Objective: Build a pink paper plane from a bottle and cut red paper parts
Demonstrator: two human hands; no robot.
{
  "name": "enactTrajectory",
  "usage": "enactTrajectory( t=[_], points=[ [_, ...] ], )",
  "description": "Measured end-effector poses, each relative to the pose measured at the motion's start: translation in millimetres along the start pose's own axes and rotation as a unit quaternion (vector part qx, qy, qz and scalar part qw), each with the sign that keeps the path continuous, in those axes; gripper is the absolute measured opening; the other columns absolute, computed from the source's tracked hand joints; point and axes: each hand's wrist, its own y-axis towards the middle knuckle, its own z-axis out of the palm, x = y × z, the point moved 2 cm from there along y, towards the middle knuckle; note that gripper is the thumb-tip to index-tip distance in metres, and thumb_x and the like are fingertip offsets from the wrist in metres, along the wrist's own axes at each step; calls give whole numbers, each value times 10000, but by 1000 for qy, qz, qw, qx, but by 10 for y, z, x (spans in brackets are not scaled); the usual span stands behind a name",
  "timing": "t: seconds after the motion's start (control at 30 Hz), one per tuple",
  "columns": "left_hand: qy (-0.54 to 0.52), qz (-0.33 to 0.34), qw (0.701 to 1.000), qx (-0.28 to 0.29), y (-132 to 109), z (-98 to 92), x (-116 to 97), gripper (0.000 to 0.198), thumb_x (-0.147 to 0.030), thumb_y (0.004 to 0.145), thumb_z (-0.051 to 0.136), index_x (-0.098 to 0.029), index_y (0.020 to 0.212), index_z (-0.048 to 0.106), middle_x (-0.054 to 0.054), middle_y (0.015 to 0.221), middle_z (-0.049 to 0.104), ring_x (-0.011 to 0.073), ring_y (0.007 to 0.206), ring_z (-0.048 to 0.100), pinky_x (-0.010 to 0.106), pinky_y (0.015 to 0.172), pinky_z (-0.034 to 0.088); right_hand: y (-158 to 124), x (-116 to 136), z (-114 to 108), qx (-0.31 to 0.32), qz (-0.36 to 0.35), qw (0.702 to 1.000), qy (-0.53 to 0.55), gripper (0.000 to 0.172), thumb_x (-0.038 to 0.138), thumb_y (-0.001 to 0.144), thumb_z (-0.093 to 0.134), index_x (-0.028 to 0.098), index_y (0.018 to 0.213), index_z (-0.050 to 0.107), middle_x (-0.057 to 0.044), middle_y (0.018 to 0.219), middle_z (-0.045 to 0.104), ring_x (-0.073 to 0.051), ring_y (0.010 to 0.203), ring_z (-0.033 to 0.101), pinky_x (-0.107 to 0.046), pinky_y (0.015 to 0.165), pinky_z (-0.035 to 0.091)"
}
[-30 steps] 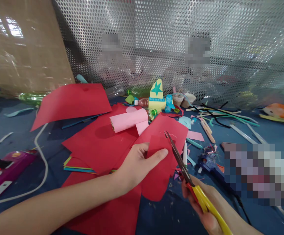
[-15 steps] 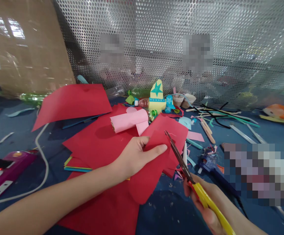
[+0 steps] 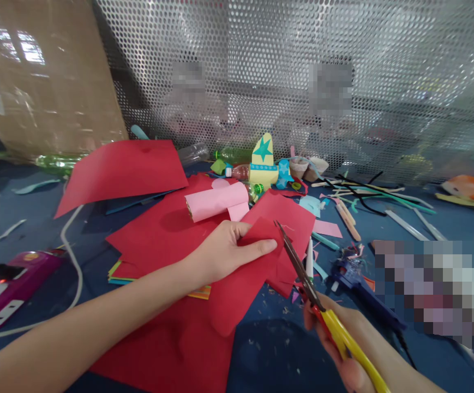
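Between thumb and fingers, my left hand (image 3: 231,251) pinches a piece of red paper (image 3: 237,297) that hangs down toward me. My right hand (image 3: 343,333) grips scissors (image 3: 308,284) with yellow and red handles. Their blades point up and to the left, nearly closed, with the tips just beside the right edge of the held paper. More red sheets (image 3: 159,240) lie under and behind my left hand. On them rests a pink paper-wrapped bottle (image 3: 216,202) with a green cap. Behind it is a yellow-wrapped bottle (image 3: 263,174) with a star-marked fin.
A glue gun (image 3: 363,289) lies right of the scissors, near paper scraps and craft sticks (image 3: 347,218). At the left are a purple power strip (image 3: 19,284) and white cable (image 3: 73,262). A perforated metal panel (image 3: 253,65) and cardboard box (image 3: 48,76) stand behind.
The red paper in my left hand has shifted slightly left, away from the scissor blades. The blades have closed a little, and a yellow-orange sheet edge shows under my left forearm.
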Motion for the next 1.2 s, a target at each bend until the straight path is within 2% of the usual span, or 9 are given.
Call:
enactTrajectory(
  t=[0.23,0.4,0.5,0.63,0.7,0.93,1.2],
  points=[
    [-7,-12,999,35,-40,47,47,218,-380,748,699,-173,802,739,29,809,744,171,673,664,252,603,507,2,0,-9,22,21,999,31,807,939,618,331,213,939,475,82,533,290,-96,446,265,-248,396,203],
    [-8,-17,998,56,-52,51,36,192,-363,759,695,-182,808,737,24,816,747,170,682,674,254,611,518,-19,-60,54,-12,9,999,47,796,932,620,351,217,947,474,81,540,296,-99,430,298,-239,379,245],
    [-4,-24,998,57,-58,46,18,200,-368,761,690,-178,805,734,28,809,749,172,673,677,251,603,518,-23,-60,67,-36,6,998,49,801,943,613,320,218,918,469,80,544,275,-96,428,268,-239,365,241],
    [-3,-25,998,61,-64,50,11,202,-372,753,696,-180,803,734,28,812,750,171,671,679,253,605,517,-13,-15,34,6,18,999,46,766,929,630,342,227,913,460,85,531,275,-98,432,284,-231,374,258],
    [-4,-27,998,60,-64,53,21,212,-384,751,696,-183,809,733,30,818,751,176,680,682,256,608,518,-8,-20,24,8,12,999,44,770,928,635,336,221,909,469,86,524,286,-94,432,274,-230,374,249],
    [-9,-23,998,58,-67,57,34,230,-392,751,696,-172,808,733,41,815,753,180,676,684,248,584,509,-7,-136,96,-46,-6,998,33,808,960,590,301,207,830,466,66,599,277,-86,496,208,-225,375,184],
    [30,-23,998,58,-66,11,-16,226,-371,760,683,-168,837,745,43,786,756,175,635,680,225,529,480,-30,3,16,-13,24,999,28,735,921,644,337,221,830,461,79,555,235,-97,495,203,-234,400,204]
  ],
)
